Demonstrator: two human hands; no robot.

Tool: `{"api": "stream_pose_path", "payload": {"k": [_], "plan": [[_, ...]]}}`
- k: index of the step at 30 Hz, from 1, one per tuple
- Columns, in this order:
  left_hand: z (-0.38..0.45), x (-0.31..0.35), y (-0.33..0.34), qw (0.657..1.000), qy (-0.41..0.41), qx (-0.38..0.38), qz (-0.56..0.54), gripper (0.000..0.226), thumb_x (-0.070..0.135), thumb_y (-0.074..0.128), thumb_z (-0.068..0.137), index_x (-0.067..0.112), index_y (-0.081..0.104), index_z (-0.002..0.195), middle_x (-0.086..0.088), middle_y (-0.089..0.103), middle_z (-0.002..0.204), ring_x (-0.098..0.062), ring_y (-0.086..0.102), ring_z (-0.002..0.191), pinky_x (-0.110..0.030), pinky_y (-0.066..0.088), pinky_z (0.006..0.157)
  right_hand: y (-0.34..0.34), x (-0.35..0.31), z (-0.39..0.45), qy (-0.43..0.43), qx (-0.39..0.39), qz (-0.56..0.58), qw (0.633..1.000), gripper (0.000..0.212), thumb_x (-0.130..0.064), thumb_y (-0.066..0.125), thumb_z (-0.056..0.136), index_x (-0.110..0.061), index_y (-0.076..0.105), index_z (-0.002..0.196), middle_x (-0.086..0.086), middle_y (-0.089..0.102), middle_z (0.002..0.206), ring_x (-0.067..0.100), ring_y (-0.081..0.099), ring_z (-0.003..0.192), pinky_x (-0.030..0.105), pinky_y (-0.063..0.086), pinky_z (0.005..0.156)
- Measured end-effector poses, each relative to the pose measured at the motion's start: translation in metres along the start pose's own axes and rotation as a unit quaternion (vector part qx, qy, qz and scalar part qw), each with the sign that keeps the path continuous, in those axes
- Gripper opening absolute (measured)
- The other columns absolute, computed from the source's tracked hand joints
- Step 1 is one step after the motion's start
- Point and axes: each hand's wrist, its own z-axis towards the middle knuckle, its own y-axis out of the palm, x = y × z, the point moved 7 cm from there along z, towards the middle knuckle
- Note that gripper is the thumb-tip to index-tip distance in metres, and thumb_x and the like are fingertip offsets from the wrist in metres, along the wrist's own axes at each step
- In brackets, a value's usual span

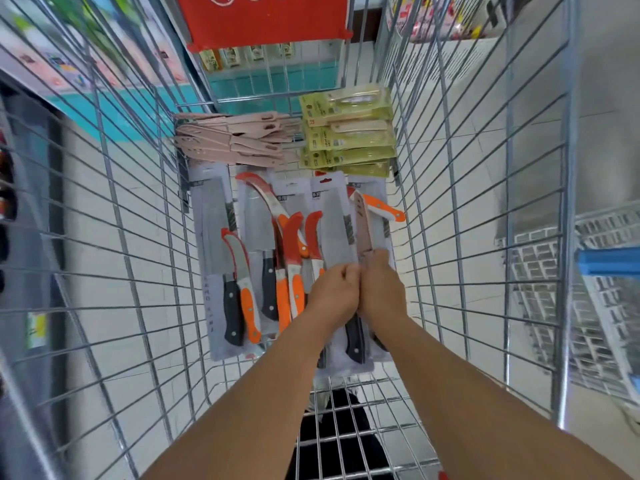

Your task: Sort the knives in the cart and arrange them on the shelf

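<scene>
Inside cart (450, 188), we reach with both hands: left hand (334, 292) and right hand (381, 289) side by side, touching, fingers curled round pink knife (364, 233) pointing 12 o'clock. Orange knives (294, 251) at 9 o'clock; green packs (346, 133) at 12.

Two bare forearms reach in from the bottom edge — no sleeves, watch, bracelet or gloves on either. The left hand (335, 289) and right hand (379, 284) carry no rings that can be made out. Below, seen through wire mesh, the person wears dark trousers (332, 441) — black or close to it. Footwear is hidden.
</scene>
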Motion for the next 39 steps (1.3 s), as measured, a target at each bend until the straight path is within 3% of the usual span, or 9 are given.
{"api": "stream_pose_path", "payload": {"k": [4,10,14,16,20,24,29,35,39], "plan": [[0.004,0.001,-0.013,0.987,-0.068,0.005,-0.148,0.04,0.04,0.039,0.1,0.013,0.058,0.123,-0.005,0.062,0.117,-0.021,0.058,0.109,-0.034,0.047,0.095,0.01,-0.031,-0.007,-0.144,-0.051,-0.063,0.986,0.021,-0.016,0.047,0.093,-0.013,0.044,0.114,0.0,0.05,0.099,0.021,0.053,0.085,0.035,0.046,0.072],[0.007,-0.006,-0.067,0.954,-0.09,0.104,-0.265,0.027,0.033,0.05,0.098,0.013,0.067,0.093,-0.009,0.07,0.099,-0.023,0.065,0.094,-0.038,0.052,0.089,0.034,-0.067,-0.009,-0.236,-0.112,-0.053,0.964,0.045,-0.03,0.033,0.1,-0.019,0.031,0.144,0.01,0.048,0.116,0.025,0.051,0.095,0.042,0.048,0.081],[0.0,-0.01,-0.091,0.969,-0.051,0.14,-0.197,0.032,0.029,0.045,0.098,0.016,0.064,0.075,0.004,0.07,0.083,-0.025,0.064,0.093,-0.042,0.053,0.088,0.038,-0.084,-0.006,-0.249,-0.085,-0.045,0.964,0.027,-0.022,0.037,0.096,-0.018,0.05,0.119,0.004,0.056,0.097,0.021,0.054,0.081,0.026,0.039,0.062],[-0.005,-0.016,-0.106,0.972,-0.039,0.18,-0.147,0.033,0.023,0.044,0.098,0.011,0.062,0.073,0.015,0.063,0.065,-0.027,0.062,0.088,-0.037,0.051,0.081,0.03,-0.089,-0.003,-0.224,-0.053,-0.025,0.973,0.023,-0.01,0.038,0.095,-0.015,0.049,0.114,0.007,0.055,0.099,0.024,0.054,0.085,0.031,0.043,0.064],[-0.004,-0.034,-0.131,0.969,-0.062,0.234,-0.049,0.028,0.022,0.042,0.099,0.018,0.061,0.119,-0.002,0.063,0.115,-0.015,0.055,0.093,-0.023,0.042,0.079,0.014,-0.086,0.015,-0.161,0.019,-0.016,0.987,0.033,-0.008,0.036,0.097,-0.011,0.045,0.129,0.01,0.05,0.117,0.029,0.052,0.104,0.031,0.039,0.077],[0.012,-0.034,-0.141,0.966,-0.045,0.253,-0.04,0.033,0.018,0.04,0.099,0.018,0.051,0.131,-0.003,0.057,0.123,-0.013,0.054,0.091,-0.025,0.044,0.077,0.025,-0.108,0.04,-0.207,-0.028,-0.073,0.975,0.043,-0.003,0.038,0.095,-0.012,0.039,0.137,0.015,0.049,0.125,0.033,0.054,0.104,0.036,0.043,0.073],[0.042,0.001,-0.158,0.957,0.027,0.285,0.037,0.049,0.014,0.049,0.093,0.021,0.038,0.141,-0.006,0.04,0.132,-0.023,0.046,0.119,-0.039,0.04,0.102,0.033,-0.181,0.069,-0.328,-0.078,-0.211,0.918,0.061,-0.006,0.044,0.095,-0.021,0.02,0.149,0.007,0.039,0.141,0.03,0.048,0.119,0.038,0.044,0.085],[0.064,0.023,-0.185,0.947,0.076,0.297,0.096,0.041,0.01,0.05,0.09,0.026,0.049,0.128,-0.002,0.045,0.12,-0.02,0.043,0.115,-0.03,0.04,0.091,0.041,-0.26,0.106,-0.465,-0.054,-0.375,0.8,0.062,-0.017,0.047,0.087,-0.027,0.029,0.146,0.004,0.046,0.134,0.029,0.047,0.119,0.037,0.041,0.087],[0.078,0.012,-0.186,0.952,0.047,0.264,0.147,0.052,0.014,0.045,0.091,0.025,0.035,0.141,-0.002,0.037,0.136,-0.021,0.033,0.127,-0.036,0.037,0.104,0.053,-0.285,0.135,-0.487,-0.022,-0.415,0.769,0.06,-0.02,0.042,0.09,-0.027,0.026,0.148,0.005,0.045,0.136,0.029,0.043,0.12,0.038,0.038,0.093]]}}
